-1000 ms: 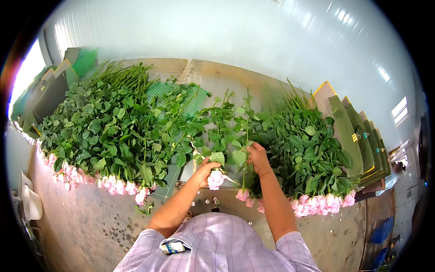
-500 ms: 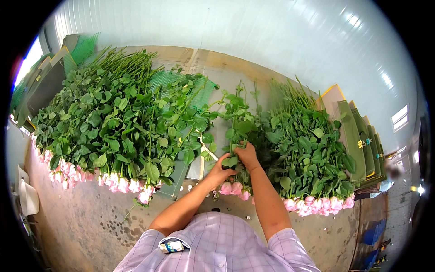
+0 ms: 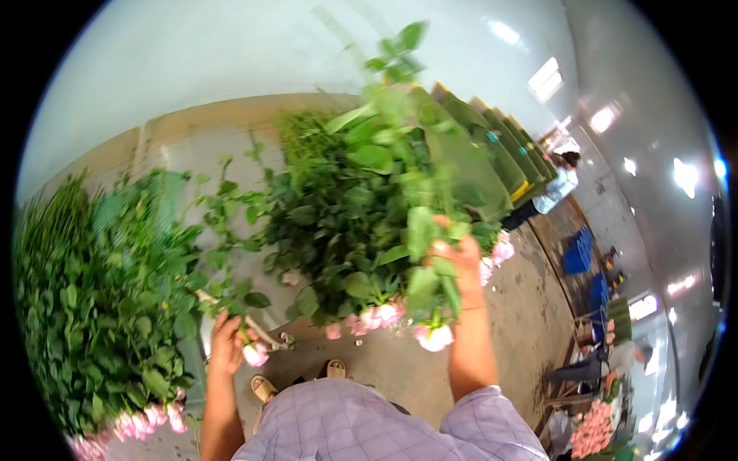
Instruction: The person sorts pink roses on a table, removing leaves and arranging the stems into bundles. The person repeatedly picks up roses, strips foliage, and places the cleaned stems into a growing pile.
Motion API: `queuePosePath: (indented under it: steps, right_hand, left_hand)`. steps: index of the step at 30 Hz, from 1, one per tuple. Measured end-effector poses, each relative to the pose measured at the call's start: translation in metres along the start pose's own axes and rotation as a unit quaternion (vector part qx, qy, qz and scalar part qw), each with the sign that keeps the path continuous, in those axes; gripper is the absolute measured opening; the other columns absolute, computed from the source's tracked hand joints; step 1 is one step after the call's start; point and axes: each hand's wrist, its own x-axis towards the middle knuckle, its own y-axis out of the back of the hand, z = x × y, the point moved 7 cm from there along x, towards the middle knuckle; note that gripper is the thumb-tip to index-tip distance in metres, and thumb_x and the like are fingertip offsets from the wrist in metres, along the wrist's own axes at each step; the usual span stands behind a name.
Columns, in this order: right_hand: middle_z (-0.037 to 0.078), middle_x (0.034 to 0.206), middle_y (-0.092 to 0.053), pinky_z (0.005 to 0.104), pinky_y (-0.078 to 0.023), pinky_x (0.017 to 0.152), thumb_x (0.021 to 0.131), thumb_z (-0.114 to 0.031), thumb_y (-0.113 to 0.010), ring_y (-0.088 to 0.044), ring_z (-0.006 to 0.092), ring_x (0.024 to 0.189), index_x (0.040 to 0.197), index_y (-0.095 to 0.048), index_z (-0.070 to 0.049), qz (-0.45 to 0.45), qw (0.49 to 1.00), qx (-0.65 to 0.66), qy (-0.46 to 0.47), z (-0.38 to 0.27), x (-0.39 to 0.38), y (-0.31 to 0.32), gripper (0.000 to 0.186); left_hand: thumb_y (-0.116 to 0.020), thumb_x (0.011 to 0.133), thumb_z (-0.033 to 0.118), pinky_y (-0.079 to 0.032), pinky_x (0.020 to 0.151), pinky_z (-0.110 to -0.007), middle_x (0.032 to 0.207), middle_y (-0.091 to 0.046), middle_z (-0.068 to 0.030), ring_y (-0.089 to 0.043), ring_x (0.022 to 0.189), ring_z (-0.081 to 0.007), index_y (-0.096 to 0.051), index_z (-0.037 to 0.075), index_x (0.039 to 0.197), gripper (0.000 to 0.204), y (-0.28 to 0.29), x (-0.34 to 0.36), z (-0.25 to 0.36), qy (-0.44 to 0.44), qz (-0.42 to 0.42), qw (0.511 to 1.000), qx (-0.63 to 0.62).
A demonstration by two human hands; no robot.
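My right hand point(image 3: 463, 269) is raised over the right-hand heap of roses point(image 3: 338, 223), closed around the leafy stem of a rose point(image 3: 434, 336). Its pale pink bloom hangs down and its blurred leaves reach far up. Lower on the left, my left hand point(image 3: 225, 343) has its fingers curled at the neck of another pink rose point(image 3: 255, 354), whose stem lies up across the grey table point(image 3: 173, 138). Beside that hand spreads the large left heap of roses point(image 3: 92, 307), blooms toward me. A pale, stick-like piece point(image 3: 257, 330) lies by the left hand's fingers.
Green mesh point(image 3: 146, 203) lies under stems on the table. Green boards point(image 3: 484, 146) stand in a row beyond the right heap. Two people work to the right, one by the boards and one near a bunch of pink roses point(image 3: 592, 430). Blue crates point(image 3: 578, 251) sit on the floor.
The view has swung to the right. My right hand has moved up and rightward with a rose, apart from my left hand, which is now at another rose's neck.
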Motion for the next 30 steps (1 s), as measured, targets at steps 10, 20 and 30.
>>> queuePosePath:
  steps: [10,20,30]
  right_hand:
    - [-0.002,0.087,-0.058,0.0186,-0.039,0.061,0.088,-0.021,-0.057,-0.049,0.0049,0.071,0.129,-0.049,-0.006,0.117,0.945,-0.257,0.166,-0.110,0.067,0.305,0.045]
    - [0.022,0.112,-0.058,0.0401,-0.043,0.089,0.084,-0.019,-0.059,-0.054,0.0366,0.107,0.121,-0.049,0.003,-0.231,0.794,-0.540,0.159,0.110,0.227,0.289,0.044]
    - [0.006,0.095,-0.062,0.0218,-0.044,0.066,0.093,-0.023,-0.051,-0.057,0.0102,0.082,0.116,-0.052,0.003,-0.069,0.964,-0.127,0.224,-0.044,0.154,0.309,0.035]
  left_hand:
    - [-0.051,0.091,0.018,-0.048,0.046,-0.026,0.070,-0.057,-0.0076,-0.056,0.054,-0.0162,-0.054,0.009,0.096,0.011,-0.120,-0.046,0.061,-0.151,-0.170,0.973,-0.044]
    - [-0.048,0.092,0.020,-0.052,0.066,-0.039,0.098,-0.066,-0.0088,-0.061,0.081,-0.0236,-0.058,0.002,0.103,0.024,-0.319,-0.085,0.050,-0.200,-0.285,0.913,-0.213]
    - [-0.055,0.088,0.017,-0.052,0.057,-0.035,0.094,-0.065,-0.0068,-0.060,0.077,-0.0197,-0.057,0.009,0.099,0.014,-0.457,-0.062,-0.024,-0.200,-0.303,0.932,-0.015]
